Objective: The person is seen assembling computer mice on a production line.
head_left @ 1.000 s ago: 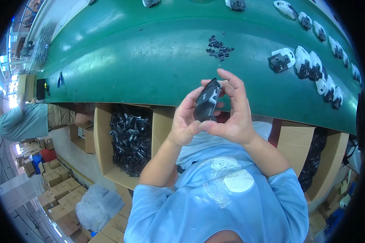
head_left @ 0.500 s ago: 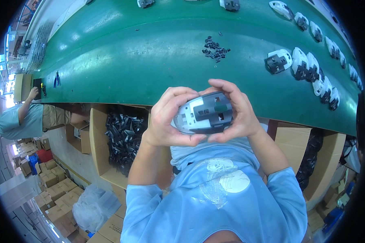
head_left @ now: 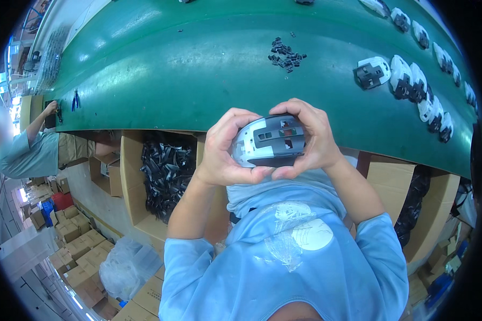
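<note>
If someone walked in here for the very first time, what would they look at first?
Probably the rounded grey-and-white shell near the middle, held between the person's left hand and right hand. Next, perhaps the big green table beyond them, with a pile of small black pieces and, to the right, similar shells. On the person's left, an open cardboard box of dark parts stands out too.

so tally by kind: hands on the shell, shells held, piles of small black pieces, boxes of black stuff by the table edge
Left hand and right hand: 2
Held shell: 1
Pile of small black pieces: 1
Left box and right box of black stuff: 2
Total: 6
</note>
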Motion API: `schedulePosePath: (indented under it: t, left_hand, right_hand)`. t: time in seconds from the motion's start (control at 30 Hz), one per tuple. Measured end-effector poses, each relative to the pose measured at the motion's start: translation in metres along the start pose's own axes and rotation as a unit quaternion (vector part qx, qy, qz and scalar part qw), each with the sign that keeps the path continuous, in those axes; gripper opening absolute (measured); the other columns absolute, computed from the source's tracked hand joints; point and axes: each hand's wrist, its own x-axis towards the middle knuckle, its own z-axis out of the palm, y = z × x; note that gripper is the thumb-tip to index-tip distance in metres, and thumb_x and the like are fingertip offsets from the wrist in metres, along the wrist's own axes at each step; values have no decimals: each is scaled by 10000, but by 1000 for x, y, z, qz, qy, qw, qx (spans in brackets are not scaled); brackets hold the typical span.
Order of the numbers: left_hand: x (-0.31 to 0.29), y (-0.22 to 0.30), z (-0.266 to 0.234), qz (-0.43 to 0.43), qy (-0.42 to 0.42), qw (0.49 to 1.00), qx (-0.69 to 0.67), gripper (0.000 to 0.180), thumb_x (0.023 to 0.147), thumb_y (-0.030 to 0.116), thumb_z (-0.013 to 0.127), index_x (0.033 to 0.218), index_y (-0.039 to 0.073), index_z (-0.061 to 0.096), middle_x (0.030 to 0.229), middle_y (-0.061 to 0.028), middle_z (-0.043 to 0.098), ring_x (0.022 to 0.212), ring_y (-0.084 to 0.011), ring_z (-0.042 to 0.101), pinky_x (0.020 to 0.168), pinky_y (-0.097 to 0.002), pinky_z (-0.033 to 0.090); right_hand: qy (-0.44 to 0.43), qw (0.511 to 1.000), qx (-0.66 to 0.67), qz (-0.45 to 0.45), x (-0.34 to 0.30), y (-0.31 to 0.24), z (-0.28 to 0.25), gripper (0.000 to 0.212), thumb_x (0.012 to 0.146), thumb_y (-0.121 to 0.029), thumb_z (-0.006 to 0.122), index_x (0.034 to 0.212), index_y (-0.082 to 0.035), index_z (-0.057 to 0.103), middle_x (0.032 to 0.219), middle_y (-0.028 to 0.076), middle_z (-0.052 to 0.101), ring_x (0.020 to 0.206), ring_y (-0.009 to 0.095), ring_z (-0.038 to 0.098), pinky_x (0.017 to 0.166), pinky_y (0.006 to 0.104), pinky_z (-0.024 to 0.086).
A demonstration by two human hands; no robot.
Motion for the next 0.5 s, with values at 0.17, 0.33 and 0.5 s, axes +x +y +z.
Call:
schedulePosePath:
  t: [0.17,0.33,0.5]
  left_hand:
    - [-4,0,2,-25,1,1000,2,718,585,365,910,1090,-76,653,1039,-184,671,919,-264,689,793,-342,559]
    - [-1,4,-6,-1,8,996,91,696,579,351,916,1076,-65,659,1033,-186,681,932,-278,693,806,-354,565]
    - [9,18,-13,122,19,973,196,638,614,339,914,1080,-21,669,1062,-159,685,898,-287,667,774,-369,541]
  right_hand:
    - [8,1000,-2,-15,-3,8,3,828,543,-473,958,1143,8,651,1000,116,692,863,239,695,752,331,570]
    - [-3,998,44,40,1,10,5,795,568,-439,947,1177,-19,657,1019,122,696,871,259,695,764,336,564]
    - [-40,996,20,-76,-4,1,-11,707,709,-339,899,1280,-37,612,1174,178,684,1027,304,678,855,384,552]
